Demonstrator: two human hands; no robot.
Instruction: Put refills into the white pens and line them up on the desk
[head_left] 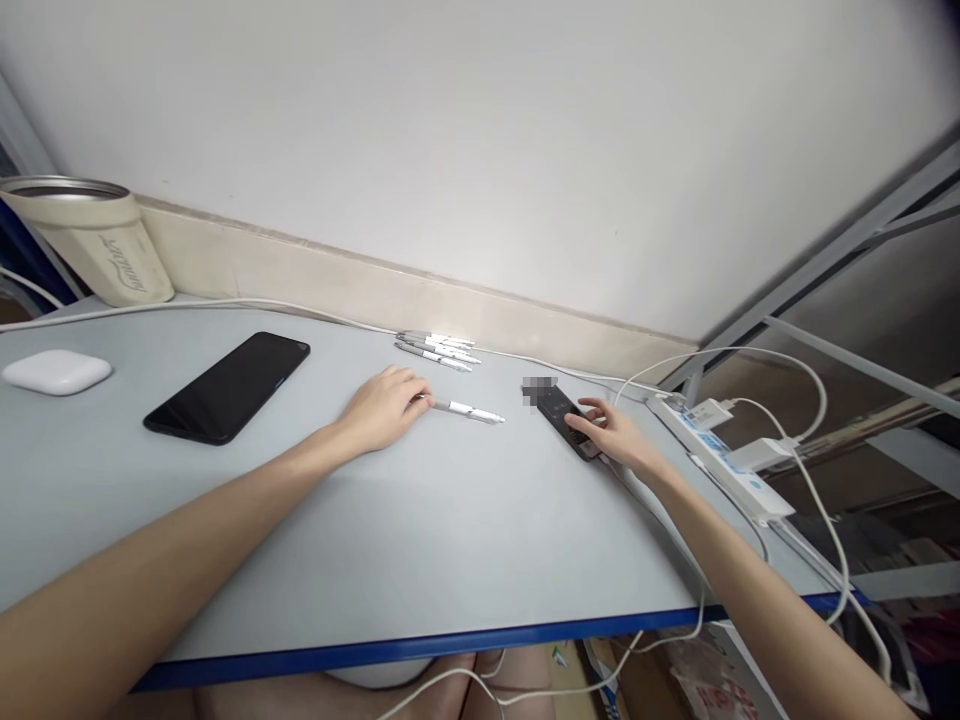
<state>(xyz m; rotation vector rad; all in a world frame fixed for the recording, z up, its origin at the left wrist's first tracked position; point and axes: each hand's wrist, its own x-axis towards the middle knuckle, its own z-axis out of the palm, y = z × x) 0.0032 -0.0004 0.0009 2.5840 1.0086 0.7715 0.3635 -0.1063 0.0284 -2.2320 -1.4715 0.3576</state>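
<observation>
Left hand (384, 408) is loosely curled, fingertips right at the end of a silver pen (469, 411), can't tell if it's actually gripping. Pen lies flat on the desk (420, 540), long axis running sideways, tip pointing right toward a black gadget (562, 420) under the half-open right hand's (607, 432) fingers. More pens (437, 350) sit behind it.

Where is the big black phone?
In the head view, the black smartphone lies flat on the grey desk, left of the person's left hand, with a white earbud case farther left.
</observation>
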